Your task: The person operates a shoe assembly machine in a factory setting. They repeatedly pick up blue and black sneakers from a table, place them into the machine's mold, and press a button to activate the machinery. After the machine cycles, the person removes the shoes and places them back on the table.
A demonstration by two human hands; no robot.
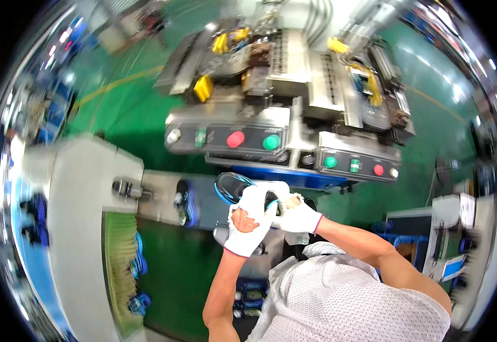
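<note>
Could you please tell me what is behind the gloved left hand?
Behind the gloved left hand, one rounded end of a black-and-blue shoe sticks out. The part covered by the hand cannot be seen.

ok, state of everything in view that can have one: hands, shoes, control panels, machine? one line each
Held shoe: in hand, partly hidden by the gloves
Left hand: gloved, closed on the held shoe
Right hand: gloved, at the held shoe; grip unclear
Other shoe: resting on the grey surface, unheld
Control panels: untouched; lit or unlit unclear
Machine: blurred; running or stopped unclear
</note>
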